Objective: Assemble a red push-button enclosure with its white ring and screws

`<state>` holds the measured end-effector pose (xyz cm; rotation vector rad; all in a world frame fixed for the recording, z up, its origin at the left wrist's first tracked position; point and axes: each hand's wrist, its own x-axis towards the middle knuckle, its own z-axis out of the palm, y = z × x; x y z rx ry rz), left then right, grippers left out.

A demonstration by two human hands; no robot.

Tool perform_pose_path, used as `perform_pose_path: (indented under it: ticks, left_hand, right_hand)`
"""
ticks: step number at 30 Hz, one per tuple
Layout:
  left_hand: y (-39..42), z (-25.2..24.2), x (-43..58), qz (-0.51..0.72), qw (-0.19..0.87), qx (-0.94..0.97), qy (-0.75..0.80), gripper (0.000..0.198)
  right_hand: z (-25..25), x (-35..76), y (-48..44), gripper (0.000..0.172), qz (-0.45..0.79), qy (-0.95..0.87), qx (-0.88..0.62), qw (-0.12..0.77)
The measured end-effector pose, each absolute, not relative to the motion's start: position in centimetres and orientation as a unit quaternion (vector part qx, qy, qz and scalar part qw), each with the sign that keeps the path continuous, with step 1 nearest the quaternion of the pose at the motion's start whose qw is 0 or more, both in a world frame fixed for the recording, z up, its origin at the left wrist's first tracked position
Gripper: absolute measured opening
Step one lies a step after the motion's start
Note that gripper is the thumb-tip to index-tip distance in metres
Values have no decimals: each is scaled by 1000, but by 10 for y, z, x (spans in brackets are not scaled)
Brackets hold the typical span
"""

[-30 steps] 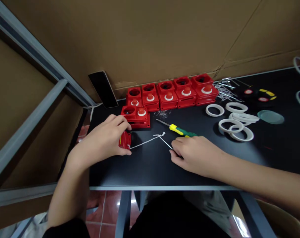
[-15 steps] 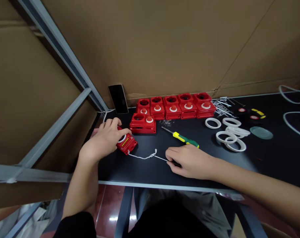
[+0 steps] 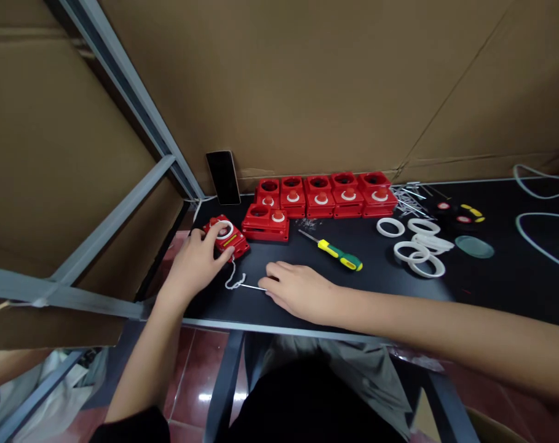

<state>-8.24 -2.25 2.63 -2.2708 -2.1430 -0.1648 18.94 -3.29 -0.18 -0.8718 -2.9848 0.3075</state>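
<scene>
My left hand [image 3: 194, 261] grips a red box [image 3: 235, 245] with a white ring [image 3: 224, 230] and a yellow strip on its face, lying tilted at the left of the black table. A white cord [image 3: 233, 282] hangs slack from the box's near corner. It is tied to a thin metal rod [image 3: 252, 287], whose other end is pinched in my right hand [image 3: 300, 290]. Those right fingertips hide the rod's end. Just right of the held box, another red box [image 3: 266, 231] with a round hole and a red knob lies on the table.
Behind stand several similar red boxes [image 3: 320, 206] in a row. A green-and-yellow screwdriver [image 3: 340, 254] lies before them. Rightward are white rings [image 3: 390, 227], thin metal rods [image 3: 411, 203], a glass disc [image 3: 475, 247] and a cable [image 3: 544, 247]. A phone [image 3: 224, 178] leans at the back left.
My right hand has moved left with the rod, and the cord has gone from stretched to slack and curled. My left fingers have shifted, uncovering more of the red box and its white ring.
</scene>
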Motion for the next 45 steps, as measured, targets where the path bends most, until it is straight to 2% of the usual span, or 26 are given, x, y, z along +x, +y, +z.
perform_pose_path:
  ticks: [8, 12, 16, 20, 25, 27, 28, 31, 34, 40, 43, 45]
  left_hand:
    - [20, 43, -126, -58, -6, -718, -693, 67]
    - [36, 40, -131, -73, -21, -706, -704, 69]
    - [45, 38, -130, -78, -45, -690, -719, 67]
    - [43, 36, -128, -80, -52, -668, -738, 78]
    - [46, 34, -131, -84, -43, -648, -756, 76]
    - [50, 34, -133, -89, -41, -644, -759, 77]
    - [52, 34, -135, -93, -41, -643, -759, 77]
    - [45, 34, -140, -110, -42, -639, -760, 77]
    - [15, 26, -144, -125, -36, -621, -773, 83]
    - [-53, -5, -141, -131, -12, -602, -788, 67]
    - [-62, -13, -145, -133, 3, -604, -786, 44]
    - [-62, -15, -151, -129, 14, -604, -787, 29]
  right_hand:
    - [1, 151, -23, 30, 85, -968, -234, 44]
    - [-2, 147, -21, 25, 79, -974, -208, 47]
    - [-7, 146, -17, 33, 64, -976, -201, 60]
    - [-12, 144, -16, 35, 43, -983, -167, 63]
    - [-14, 135, -17, 32, 23, -984, -159, 71]
    - [-14, 129, -17, 24, 17, -984, -161, 73]
    - [-14, 125, -16, 25, 13, -984, -162, 73]
    - [-15, 117, -12, 45, 6, -984, -165, 69]
    - [-16, 109, -9, 45, 6, -983, -169, 71]
    - [-19, 82, -13, 45, 13, -986, -138, 91]
    - [-20, 71, -21, 46, 13, -987, -115, 112]
    - [-20, 73, -30, 32, 11, -986, -109, 127]
